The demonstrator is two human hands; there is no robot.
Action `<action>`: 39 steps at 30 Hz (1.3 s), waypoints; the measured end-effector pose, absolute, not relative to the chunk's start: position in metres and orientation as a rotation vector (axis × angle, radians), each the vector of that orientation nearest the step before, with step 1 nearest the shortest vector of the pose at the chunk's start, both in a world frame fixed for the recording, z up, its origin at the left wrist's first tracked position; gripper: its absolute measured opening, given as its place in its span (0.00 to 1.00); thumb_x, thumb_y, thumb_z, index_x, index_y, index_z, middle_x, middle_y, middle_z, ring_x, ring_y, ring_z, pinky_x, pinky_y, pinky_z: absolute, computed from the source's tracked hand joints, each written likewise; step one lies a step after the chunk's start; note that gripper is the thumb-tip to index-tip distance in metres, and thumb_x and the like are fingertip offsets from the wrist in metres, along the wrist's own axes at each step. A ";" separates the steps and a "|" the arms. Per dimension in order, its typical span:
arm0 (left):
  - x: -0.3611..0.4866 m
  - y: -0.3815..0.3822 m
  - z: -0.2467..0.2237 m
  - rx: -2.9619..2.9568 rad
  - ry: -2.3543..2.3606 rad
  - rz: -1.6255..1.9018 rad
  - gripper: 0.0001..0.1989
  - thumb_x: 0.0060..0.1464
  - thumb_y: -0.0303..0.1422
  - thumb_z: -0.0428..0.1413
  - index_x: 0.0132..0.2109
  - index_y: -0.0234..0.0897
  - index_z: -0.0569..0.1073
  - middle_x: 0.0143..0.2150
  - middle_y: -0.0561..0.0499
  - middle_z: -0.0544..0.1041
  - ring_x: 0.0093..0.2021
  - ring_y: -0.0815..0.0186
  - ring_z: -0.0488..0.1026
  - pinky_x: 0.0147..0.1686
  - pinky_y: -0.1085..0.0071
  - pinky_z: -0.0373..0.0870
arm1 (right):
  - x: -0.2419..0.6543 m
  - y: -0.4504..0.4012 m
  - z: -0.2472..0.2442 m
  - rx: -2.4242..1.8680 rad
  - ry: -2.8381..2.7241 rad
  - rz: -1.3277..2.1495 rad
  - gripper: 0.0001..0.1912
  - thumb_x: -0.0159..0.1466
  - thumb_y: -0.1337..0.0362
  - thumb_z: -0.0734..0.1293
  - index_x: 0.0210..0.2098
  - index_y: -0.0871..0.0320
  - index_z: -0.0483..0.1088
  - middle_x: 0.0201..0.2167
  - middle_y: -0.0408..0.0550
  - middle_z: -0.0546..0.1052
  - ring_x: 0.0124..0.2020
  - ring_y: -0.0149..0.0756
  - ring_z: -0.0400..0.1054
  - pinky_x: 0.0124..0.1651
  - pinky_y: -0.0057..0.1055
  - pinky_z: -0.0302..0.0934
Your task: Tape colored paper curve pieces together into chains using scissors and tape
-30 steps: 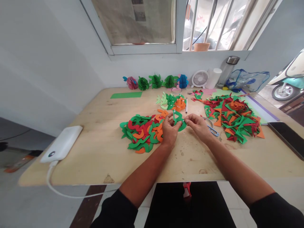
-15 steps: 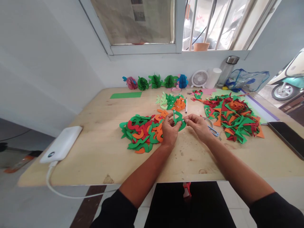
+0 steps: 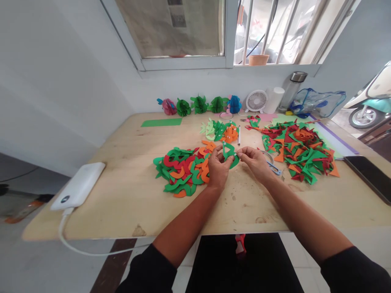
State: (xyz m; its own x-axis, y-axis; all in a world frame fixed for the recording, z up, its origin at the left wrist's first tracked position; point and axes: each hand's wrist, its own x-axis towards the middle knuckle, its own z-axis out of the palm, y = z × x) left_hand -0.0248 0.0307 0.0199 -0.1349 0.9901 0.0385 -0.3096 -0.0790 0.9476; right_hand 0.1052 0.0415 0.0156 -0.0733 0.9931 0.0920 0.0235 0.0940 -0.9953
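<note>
Left hand (image 3: pixel 218 169): pinching the cutout's left side between my fingers.
Right hand (image 3: pixel 255 162): pinching its right side.
Green paper cutout (image 3: pixel 234 163): held between my hands above the table (image 3: pixel 128 205).
Handling: light, thin and floppy; best held gently by its edges.
Nearby: paper pile (image 3: pixel 183 173) left; scissors (image 3: pixel 274 168) right.

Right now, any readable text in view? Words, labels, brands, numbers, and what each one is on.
Nothing can be read with confidence.
Newspaper sheet covering the window pane: printed blocks, too blurred to read.
White power bank: small dark mark near one end, too small to read.
</note>
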 end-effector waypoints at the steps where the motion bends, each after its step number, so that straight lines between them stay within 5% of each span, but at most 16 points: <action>1: -0.025 0.031 0.019 0.945 1.020 1.480 0.24 0.39 0.29 0.62 0.46 0.34 0.68 0.34 0.48 0.79 0.33 0.64 0.77 0.34 0.71 0.73 | 0.105 0.042 0.016 -1.124 -1.324 1.181 0.14 0.54 0.54 0.69 0.29 0.59 0.68 0.24 0.41 0.69 0.26 0.28 0.60 0.31 0.28 0.54; 25: -0.024 0.032 0.020 0.952 1.050 1.489 0.18 0.38 0.27 0.61 0.39 0.34 0.68 0.30 0.51 0.78 0.28 0.68 0.75 0.30 0.74 0.71 | 0.104 0.041 0.019 -1.187 -1.411 1.075 0.12 0.53 0.56 0.68 0.28 0.59 0.68 0.23 0.41 0.70 0.24 0.29 0.60 0.28 0.28 0.55; 39: -0.024 0.032 0.021 0.992 1.114 1.487 0.23 0.39 0.23 0.59 0.46 0.35 0.67 0.29 0.53 0.77 0.29 0.69 0.75 0.32 0.74 0.71 | 0.109 0.044 0.013 -1.201 -1.421 1.073 0.11 0.56 0.55 0.66 0.30 0.58 0.68 0.24 0.41 0.70 0.26 0.29 0.61 0.31 0.28 0.56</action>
